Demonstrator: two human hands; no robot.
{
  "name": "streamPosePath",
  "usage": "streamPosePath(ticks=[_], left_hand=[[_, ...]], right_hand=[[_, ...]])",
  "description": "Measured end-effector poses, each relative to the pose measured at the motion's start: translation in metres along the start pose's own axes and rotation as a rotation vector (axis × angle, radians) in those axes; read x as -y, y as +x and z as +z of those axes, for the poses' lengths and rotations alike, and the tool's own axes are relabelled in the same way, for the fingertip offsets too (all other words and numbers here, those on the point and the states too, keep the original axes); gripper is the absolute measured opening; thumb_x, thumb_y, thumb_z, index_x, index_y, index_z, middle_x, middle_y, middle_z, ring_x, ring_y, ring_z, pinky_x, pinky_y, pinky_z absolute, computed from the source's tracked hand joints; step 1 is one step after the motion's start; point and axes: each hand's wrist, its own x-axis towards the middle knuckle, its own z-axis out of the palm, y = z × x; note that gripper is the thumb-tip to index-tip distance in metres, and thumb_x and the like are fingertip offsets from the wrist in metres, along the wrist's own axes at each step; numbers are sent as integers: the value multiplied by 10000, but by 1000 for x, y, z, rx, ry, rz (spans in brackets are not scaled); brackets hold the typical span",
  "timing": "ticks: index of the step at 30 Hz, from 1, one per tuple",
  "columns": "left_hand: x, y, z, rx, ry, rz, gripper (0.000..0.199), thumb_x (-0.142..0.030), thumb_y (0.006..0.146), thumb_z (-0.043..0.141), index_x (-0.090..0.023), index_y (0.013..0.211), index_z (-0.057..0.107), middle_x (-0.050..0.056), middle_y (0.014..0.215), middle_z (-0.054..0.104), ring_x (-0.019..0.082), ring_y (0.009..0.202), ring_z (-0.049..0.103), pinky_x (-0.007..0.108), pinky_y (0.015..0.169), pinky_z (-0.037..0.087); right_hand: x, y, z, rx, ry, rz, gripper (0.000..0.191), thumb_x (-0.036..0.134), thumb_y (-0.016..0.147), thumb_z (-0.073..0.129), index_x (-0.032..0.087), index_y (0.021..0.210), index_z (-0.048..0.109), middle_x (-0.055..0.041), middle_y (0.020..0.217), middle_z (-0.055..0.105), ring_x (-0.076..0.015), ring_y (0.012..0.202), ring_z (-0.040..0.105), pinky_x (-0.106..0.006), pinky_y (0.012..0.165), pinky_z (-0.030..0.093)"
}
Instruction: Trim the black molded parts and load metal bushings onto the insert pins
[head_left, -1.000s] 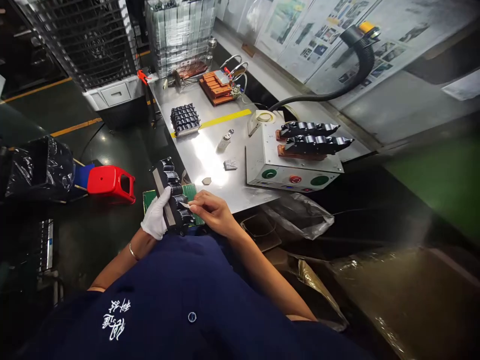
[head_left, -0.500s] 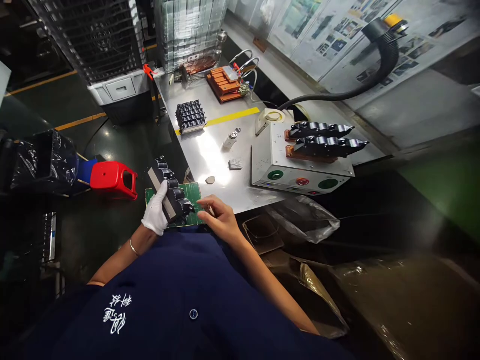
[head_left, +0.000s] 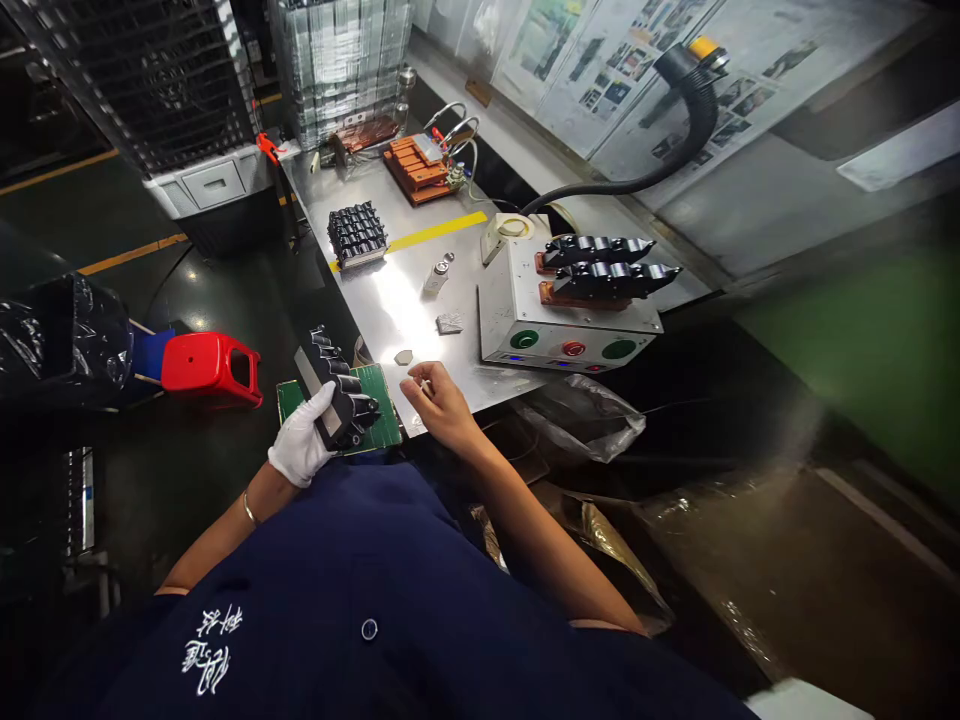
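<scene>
My left hand [head_left: 304, 440], in a white glove, is closed around a black scalloped part [head_left: 345, 395] with a flat grey side, held tilted above a green board [head_left: 384, 400]. To the right of the part, my bare right hand [head_left: 444, 408] is raised over the table's near edge, apart from the part. Its fingers are curled together; whatever may be between them is too small to make out. A small flat grey piece [head_left: 403, 357] lies just beyond the right fingertips, and a grey rectangular block [head_left: 449, 323] lies farther back.
On the metal table [head_left: 405, 300] stand a small white bottle [head_left: 437, 273], a batch of black parts [head_left: 358, 233] and an orange fixture [head_left: 416, 170]. A white control box [head_left: 570, 325] carries two black parts [head_left: 611, 283]. A red stool [head_left: 210, 368] is at left.
My right hand has moved away from the black part, to the right and slightly up toward the small grey piece. My left hand still holds the part. The whole view has shifted a little.
</scene>
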Motion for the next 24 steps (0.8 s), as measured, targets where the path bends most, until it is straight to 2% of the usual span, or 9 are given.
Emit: streamPosePath(ticks=[2, 4, 6, 8, 11, 14, 17, 20, 24], left_hand=[[-2, -1, -4, 12, 85, 33, 291, -185, 895, 578, -91, 1165, 629, 84, 865, 761, 202, 767, 744, 351, 816, 608], [-3, -2, -6, 23, 134, 64, 334, -170, 839, 643, -102, 1166, 631, 75, 847, 760, 220, 752, 744, 375, 801, 614], [-4, -4, -7, 54, 164, 73, 356, -169, 784, 697, -109, 1131, 648, 73, 836, 759, 242, 747, 744, 402, 791, 616], [-4, -5, -5, 86, 196, 67, 350, -178, 744, 734, -104, 1079, 667, 89, 854, 759, 272, 780, 742, 436, 802, 610], [-3, -8, -3, 101, 243, 69, 342, -184, 715, 761, -96, 1035, 680, 120, 911, 758, 306, 865, 733, 452, 838, 594], [1, -8, 0, 82, 238, 89, 335, -193, 727, 760, -101, 1037, 677, 112, 923, 757, 287, 844, 735, 420, 810, 602], [8, -5, 3, -18, 174, 80, 280, -201, 793, 708, -108, 1054, 664, 82, 877, 758, 220, 741, 733, 342, 721, 613], [13, -3, 9, -114, 64, 68, 198, -206, 860, 638, -100, 1025, 669, 71, 849, 756, 169, 712, 721, 250, 656, 594], [15, -6, 18, -83, -43, 68, 154, -201, 915, 569, -111, 955, 687, 44, 832, 754, 125, 696, 710, 199, 652, 579]], right_hand=[[1, 0, -5, 21, -105, -33, 333, 545, 889, 480, 221, 887, 552, 21, 676, 543, -127, 570, 467, -259, 554, 354], [10, -4, -10, 91, -137, -164, 353, 511, 947, 386, 220, 847, 558, 0, 693, 553, -136, 613, 497, -267, 596, 373], [23, -9, -14, 225, -127, -323, 441, 502, 984, 291, 213, 788, 561, -10, 669, 545, -133, 609, 492, -266, 606, 368], [35, -13, -15, 341, -140, -450, 512, 574, 971, 281, 206, 754, 564, -14, 642, 531, -129, 587, 468, -265, 583, 333], [46, -15, -12, 388, -240, -533, 605, 747, 863, 359, 202, 665, 533, -18, 620, 504, -129, 582, 428, -271, 550, 255], [45, -13, -7, 367, -299, -530, 654, 801, 819, 362, 204, 570, 457, -18, 600, 466, -127, 578, 393, -282, 543, 213], [40, -9, -4, 309, -294, -537, 660, 773, 849, 343, 205, 520, 408, -14, 570, 423, -127, 561, 364, -292, 545, 212], [34, -7, 0, 188, -321, -594, 616, 703, 893, 367, 204, 546, 468, -16, 579, 435, -131, 567, 379, -292, 553, 236], [29, -6, 4, 9, -421, -713, 553, 602, 949, 371, 193, 611, 530, -27, 623, 495, -139, 608, 430, -284, 576, 284]])
